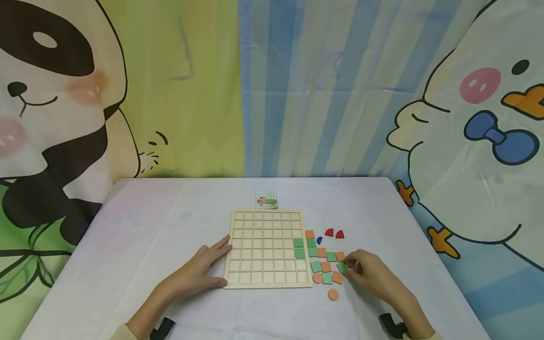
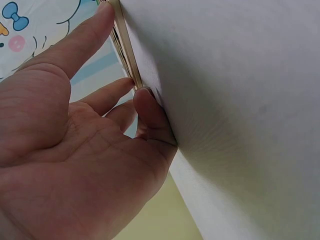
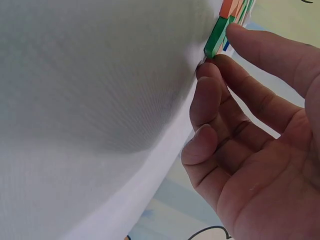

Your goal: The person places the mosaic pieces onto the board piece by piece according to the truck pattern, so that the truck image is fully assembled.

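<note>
A pale wooden grid board (image 1: 267, 286) lies on the table, with two green square tiles (image 1: 299, 242) in cells of its rightmost column. My left hand (image 1: 197, 271) rests beside the board, its extended fingers and thumb touching the left edge. To the right of the board, my right hand (image 1: 376, 274) pinches a green square tile (image 3: 216, 37) between thumb and index finger at the edge of the loose pieces. The other fingers of that hand are curled. Around the tile lie several loose green and orange square tiles (image 1: 326, 267).
A small picture card (image 1: 266, 200) with a gridded pattern lies behind the board. Two red pieces (image 1: 329, 232) and a blue piece (image 1: 319, 240) sit behind the loose tiles. One orange disc (image 1: 333, 294) lies nearest the front. A white cloth (image 1: 144, 236) covers the table.
</note>
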The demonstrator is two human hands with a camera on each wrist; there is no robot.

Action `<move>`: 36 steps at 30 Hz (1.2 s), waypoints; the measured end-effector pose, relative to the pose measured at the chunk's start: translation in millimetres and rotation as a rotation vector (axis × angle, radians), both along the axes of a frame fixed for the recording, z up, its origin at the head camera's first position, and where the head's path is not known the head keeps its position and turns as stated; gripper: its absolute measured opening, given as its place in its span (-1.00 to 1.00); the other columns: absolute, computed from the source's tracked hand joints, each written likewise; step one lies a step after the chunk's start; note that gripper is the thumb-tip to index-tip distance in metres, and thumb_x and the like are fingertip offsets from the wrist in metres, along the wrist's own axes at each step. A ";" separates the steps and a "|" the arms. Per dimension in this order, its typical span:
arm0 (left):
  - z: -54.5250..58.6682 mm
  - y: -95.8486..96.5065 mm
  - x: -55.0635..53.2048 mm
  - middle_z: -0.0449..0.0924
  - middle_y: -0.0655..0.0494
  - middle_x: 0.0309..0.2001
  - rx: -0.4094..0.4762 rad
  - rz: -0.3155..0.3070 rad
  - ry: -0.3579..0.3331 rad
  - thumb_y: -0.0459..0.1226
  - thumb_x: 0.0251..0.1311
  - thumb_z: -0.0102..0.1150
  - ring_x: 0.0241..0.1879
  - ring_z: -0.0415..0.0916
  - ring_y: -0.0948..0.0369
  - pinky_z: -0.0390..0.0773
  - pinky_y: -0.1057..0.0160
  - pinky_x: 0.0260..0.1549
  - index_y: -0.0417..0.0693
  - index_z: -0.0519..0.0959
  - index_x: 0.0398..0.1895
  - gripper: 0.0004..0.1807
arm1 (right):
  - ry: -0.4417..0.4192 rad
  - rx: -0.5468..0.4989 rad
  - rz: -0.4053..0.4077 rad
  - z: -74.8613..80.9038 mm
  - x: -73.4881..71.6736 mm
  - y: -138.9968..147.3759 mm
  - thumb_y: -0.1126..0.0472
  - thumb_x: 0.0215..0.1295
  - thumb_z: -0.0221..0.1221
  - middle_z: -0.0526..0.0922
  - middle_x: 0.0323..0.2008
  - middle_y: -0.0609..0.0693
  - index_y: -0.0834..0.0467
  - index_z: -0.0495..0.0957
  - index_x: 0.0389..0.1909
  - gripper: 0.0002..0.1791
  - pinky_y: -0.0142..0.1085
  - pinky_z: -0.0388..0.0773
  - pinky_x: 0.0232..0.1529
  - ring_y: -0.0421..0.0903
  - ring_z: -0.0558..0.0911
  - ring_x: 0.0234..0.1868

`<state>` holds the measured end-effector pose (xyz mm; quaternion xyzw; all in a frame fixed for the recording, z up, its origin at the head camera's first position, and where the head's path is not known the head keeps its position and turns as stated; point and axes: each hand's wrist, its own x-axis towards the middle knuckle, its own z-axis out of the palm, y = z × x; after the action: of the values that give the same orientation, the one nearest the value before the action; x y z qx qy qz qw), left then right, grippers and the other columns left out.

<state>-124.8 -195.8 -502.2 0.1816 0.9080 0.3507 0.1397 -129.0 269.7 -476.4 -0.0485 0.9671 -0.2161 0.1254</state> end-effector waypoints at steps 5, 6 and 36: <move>0.2 0.1 0.2 -0.01 0.08 0.75 0.004 -0.003 0.005 -0.12 0.08 0.59 -0.02 0.22 0.24 0.35 0.36 -0.02 -0.08 0.33 0.61 0.00 | -0.006 0.014 0.009 0.5 1.8 2.5 0.20 0.22 0.51 0.66 -0.27 -0.14 0.10 0.74 -0.10 -0.75 -0.40 0.49 -0.29 -0.17 0.49 -0.27; 0.3 0.2 0.4 -0.01 0.08 0.75 0.004 -0.002 0.003 -0.12 0.08 0.59 -0.02 0.22 0.24 0.35 0.36 -0.02 -0.07 0.33 0.61 0.00 | -0.009 0.017 0.008 0.4 2.2 3.0 0.20 0.21 0.51 0.67 -0.27 -0.14 0.09 0.74 -0.10 -0.74 -0.41 0.50 -0.28 -0.17 0.49 -0.27; -1.5 -0.5 0.5 -0.01 0.10 0.75 0.004 0.002 0.010 -0.11 0.07 0.59 -0.04 0.21 0.26 0.35 0.36 -0.04 -0.06 0.34 0.61 0.01 | -0.003 -0.048 0.129 -1.1 -1.7 17.4 0.27 0.20 0.50 0.63 -0.27 -0.19 0.07 0.74 -0.06 -0.72 -0.40 0.54 -0.24 -0.25 0.52 -0.26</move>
<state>-124.2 -196.3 -503.7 0.1827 0.9081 0.3519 0.1346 -130.6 287.0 -477.6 -0.1131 0.9562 -0.2310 0.1395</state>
